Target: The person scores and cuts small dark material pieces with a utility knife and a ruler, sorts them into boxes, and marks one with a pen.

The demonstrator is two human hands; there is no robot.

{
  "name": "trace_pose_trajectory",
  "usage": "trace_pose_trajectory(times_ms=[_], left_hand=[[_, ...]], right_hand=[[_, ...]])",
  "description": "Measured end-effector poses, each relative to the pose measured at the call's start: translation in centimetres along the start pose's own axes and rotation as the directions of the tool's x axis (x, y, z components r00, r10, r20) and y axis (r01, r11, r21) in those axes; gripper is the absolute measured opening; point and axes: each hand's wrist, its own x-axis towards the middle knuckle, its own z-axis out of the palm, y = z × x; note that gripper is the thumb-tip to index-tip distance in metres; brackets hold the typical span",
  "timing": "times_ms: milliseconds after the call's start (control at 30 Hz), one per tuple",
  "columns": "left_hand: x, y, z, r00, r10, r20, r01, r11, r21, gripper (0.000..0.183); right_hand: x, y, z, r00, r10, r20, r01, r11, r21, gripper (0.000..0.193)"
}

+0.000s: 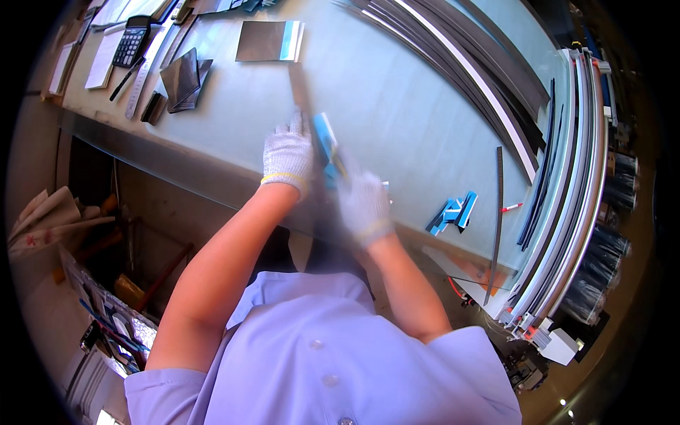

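My left hand (287,152), in a white knitted glove, lies with its fingers stretched out at a narrow brown strip (299,83) on the glass-topped table. To its right, my right hand (363,203), also gloved, is smeared by motion. A thin yellowish thing shows at its blurred fingertips; its kind and the grip cannot be made out. Between the hands lies a blue and white strip (325,132), touching or close to the right fingertips. Beyond the left hand is a dark brown rectangular sheet (261,41) with a blue and white edge.
Small blue offcuts (453,212) and a red and white pen (511,207) lie to the right. Long dark strips (467,71) spread across the far right. Dark square pieces (185,81), a ruler (145,78) and a calculator (132,42) sit at the left.
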Motion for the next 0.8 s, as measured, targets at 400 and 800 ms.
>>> trace_pose_trajectory(times_ms=[400, 800], left_hand=[[0.1, 0.0, 0.4, 1.000, 0.009, 0.005, -0.009, 0.999, 0.040, 0.119], [0.3, 0.1, 0.4, 0.999, 0.003, -0.052, 0.000, 0.999, 0.051, 0.090]], right_hand=[[-4.6, 1.9, 3.1, 0.999, 0.000, 0.054, 0.006, 0.995, -0.101, 0.057], [6.5, -1.0, 2.6, 0.999, 0.047, 0.006, -0.047, 0.995, -0.086, 0.050]])
